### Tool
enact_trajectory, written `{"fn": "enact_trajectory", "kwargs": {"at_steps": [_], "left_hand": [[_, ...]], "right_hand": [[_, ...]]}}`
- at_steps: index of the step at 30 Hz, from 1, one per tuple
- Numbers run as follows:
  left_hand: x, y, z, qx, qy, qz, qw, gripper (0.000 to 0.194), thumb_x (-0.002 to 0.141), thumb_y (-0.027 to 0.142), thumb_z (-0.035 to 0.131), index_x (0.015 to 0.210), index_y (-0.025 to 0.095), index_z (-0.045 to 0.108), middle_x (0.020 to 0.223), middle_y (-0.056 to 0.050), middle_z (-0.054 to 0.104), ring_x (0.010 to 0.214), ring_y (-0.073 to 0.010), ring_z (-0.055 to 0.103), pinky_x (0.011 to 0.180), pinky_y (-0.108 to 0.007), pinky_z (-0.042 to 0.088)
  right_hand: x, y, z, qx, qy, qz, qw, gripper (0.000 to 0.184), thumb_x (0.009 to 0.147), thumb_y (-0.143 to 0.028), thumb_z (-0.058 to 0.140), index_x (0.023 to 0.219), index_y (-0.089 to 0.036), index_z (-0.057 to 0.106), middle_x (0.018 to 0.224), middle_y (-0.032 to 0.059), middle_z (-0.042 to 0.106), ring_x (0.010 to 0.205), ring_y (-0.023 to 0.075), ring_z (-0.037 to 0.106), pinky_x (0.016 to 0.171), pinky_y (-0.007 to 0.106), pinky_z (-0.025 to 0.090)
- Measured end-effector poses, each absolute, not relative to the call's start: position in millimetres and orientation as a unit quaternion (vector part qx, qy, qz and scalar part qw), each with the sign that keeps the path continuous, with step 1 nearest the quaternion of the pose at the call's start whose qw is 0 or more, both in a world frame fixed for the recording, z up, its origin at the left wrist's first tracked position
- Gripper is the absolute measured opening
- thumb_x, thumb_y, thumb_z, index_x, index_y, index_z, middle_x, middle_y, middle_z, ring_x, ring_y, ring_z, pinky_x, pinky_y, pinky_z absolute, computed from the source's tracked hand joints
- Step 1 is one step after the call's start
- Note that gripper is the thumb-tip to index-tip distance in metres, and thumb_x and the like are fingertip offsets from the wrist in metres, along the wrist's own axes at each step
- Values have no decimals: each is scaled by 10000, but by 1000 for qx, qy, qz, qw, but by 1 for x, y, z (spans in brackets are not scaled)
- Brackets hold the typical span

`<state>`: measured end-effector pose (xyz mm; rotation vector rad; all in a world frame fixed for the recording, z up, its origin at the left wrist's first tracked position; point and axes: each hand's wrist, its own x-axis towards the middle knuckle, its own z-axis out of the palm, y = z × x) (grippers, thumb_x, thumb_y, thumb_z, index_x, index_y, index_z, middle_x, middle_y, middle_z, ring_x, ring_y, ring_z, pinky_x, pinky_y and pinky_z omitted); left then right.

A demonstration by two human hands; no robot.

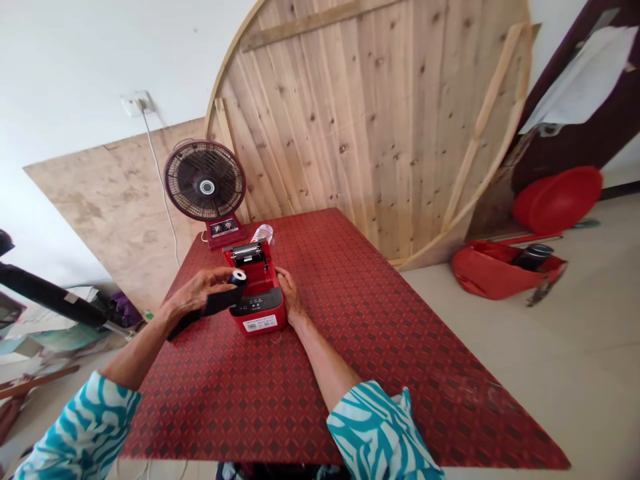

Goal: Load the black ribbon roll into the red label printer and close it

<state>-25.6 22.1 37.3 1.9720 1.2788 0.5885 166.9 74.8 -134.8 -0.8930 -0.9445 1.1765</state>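
Note:
A small red label printer (pixel 260 322) with a black front panel stands on the table, its lid (pixel 249 253) raised. Between the fingers of my left hand (pixel 203 291) is a small black roll (pixel 239 277) with a white core, held over the left side of the printer's opening. A loose black strip (pixel 220 301) trails from the roll below that hand. My right hand (pixel 291 298) rests against the printer's right side, gripping its edge; some of its fingers are hidden behind the wall.
A dark red fan (pixel 205 187) and a clear plastic item (pixel 263 233) stand behind the printer on the red patterned table (pixel 375 353). A round wooden panel (pixel 345 120) leans on the wall. A red bag (pixel 485 273) and a red basin (pixel 560 200) are on the right.

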Motion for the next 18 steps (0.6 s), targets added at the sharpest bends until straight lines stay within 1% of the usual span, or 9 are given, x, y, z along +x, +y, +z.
{"fn": "enact_trajectory", "kwargs": {"at_steps": [2, 5, 10, 12, 15, 18], "left_hand": [[-7, 28, 36, 802, 486, 178, 300, 393, 788, 386, 614, 1116, 179, 682, 948, -47, 731, 855, -205, 660, 781, -294, 515], [11, 43, 27, 834, 490, 117, 223, 352, 804, 351, 582, 1101, 196, 690, 954, -29, 735, 868, -203, 666, 807, -296, 505], [24, 67, 14, 853, 505, -9, 131, 289, 792, 257, 582, 1048, 212, 709, 1001, -39, 742, 931, -218, 675, 824, -285, 491], [26, 75, 14, 853, 506, -48, 123, 305, 780, 237, 602, 1065, 224, 708, 1034, -42, 742, 958, -216, 676, 825, -267, 488], [25, 83, 15, 856, 489, -94, 138, 312, 783, 208, 598, 1074, 234, 710, 1043, -38, 744, 950, -198, 680, 796, -233, 487], [23, 87, 14, 864, 476, -111, 124, 307, 790, 202, 595, 1071, 242, 710, 1037, -34, 745, 932, -191, 680, 778, -223, 483]], "right_hand": [[166, 74, -133, -393, -417, 514, 639, 384, 808, -492, 509, 1088, -274, 656, 1186, 36, 645, 1172, 228, 550, 1072, 411, 357], [166, 73, -130, -389, -422, 510, 640, 401, 809, -484, 496, 1104, -261, 649, 1196, 44, 634, 1177, 226, 547, 1077, 405, 356], [166, 71, -126, -390, -425, 504, 643, 400, 818, -464, 484, 1114, -252, 649, 1202, 47, 631, 1187, 217, 542, 1084, 387, 354], [166, 70, -124, -389, -426, 503, 644, 397, 815, -458, 482, 1109, -251, 652, 1189, 45, 641, 1176, 214, 548, 1077, 384, 363], [167, 69, -122, -392, -429, 499, 642, 390, 814, -450, 481, 1099, -251, 659, 1178, 43, 653, 1164, 212, 555, 1069, 383, 373], [168, 68, -120, -401, -431, 498, 637, 393, 819, -451, 480, 1104, -250, 659, 1195, 49, 643, 1174, 213, 552, 1074, 383, 370]]}}
